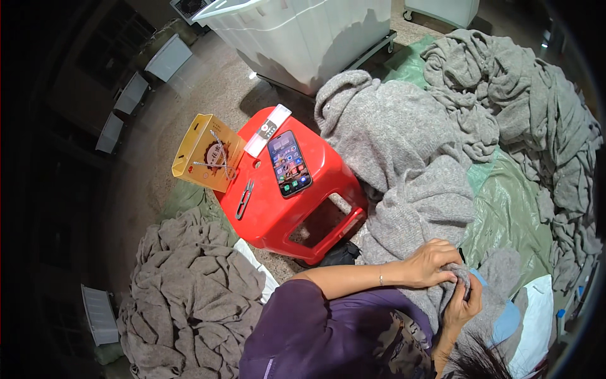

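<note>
My left hand [434, 261], with a thin bracelet at the wrist, pinches an edge of grey knit fabric [421, 211] between thumb and fingers. Close by, my right hand [464, 308] grips the same edge, its thumb raised against the cloth. The fabric is bunched between the two hands and spreads over my lap and up toward the far pile. What exactly lies under my fingertips is hidden in the folds. Light blue cloth [507, 321] shows beside my right hand.
A red plastic stool [271, 218] carries a phone [290, 164], thread snips [245, 200], a yellow paper bag [208, 151] and a narrow white box [267, 130]. Grey-brown knit heaps [189, 297] flank me, some on green sheeting [511, 208]. A white wheeled bin [303, 44] stands beyond.
</note>
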Demonstrator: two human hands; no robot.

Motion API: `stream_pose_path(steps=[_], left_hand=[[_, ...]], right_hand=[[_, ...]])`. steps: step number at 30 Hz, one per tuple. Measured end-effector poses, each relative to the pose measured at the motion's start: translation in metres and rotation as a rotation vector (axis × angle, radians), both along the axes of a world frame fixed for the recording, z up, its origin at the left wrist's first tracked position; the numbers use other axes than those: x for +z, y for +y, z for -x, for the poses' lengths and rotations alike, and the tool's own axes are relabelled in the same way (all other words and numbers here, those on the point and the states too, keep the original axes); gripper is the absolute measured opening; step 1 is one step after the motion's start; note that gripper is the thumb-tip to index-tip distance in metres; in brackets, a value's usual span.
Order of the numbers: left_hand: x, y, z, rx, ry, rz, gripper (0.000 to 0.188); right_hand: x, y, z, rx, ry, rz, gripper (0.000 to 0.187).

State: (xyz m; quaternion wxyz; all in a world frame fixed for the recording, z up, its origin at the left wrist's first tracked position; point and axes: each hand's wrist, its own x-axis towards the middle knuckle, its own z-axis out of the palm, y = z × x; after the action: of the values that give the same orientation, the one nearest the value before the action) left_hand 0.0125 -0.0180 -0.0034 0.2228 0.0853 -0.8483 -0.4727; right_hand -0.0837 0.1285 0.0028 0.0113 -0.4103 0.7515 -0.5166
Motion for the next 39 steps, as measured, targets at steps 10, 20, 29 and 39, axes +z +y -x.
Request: stream_pose_path(steps=[10, 20, 29, 39], left_hand=[[-0.008, -0.056, -0.023, 0.241, -0.052, 0.159, 0.023], [0.020, -0.026, 0.003, -0.047, -0.013, -1.028, 0.011], [0.029, -0.003, 0.014, -0.174, -0.095, -0.668, 0.018], [0.009, 0.000, 0.011, -0.179, -0.077, -0.776, 0.019]], right_hand=[[-0.001, 0.014, 0.026, -0.089, -0.012, -0.276, 0.020], [-0.003, 0.033, 0.046, -0.262, -0.337, 0.182, 0.034], [0.037, 0.008, 0.016, 0.184, -0.525, -0.156, 0.024], [0.032, 0.010, 0.001, 0.072, -0.231, -0.245, 0.010]])
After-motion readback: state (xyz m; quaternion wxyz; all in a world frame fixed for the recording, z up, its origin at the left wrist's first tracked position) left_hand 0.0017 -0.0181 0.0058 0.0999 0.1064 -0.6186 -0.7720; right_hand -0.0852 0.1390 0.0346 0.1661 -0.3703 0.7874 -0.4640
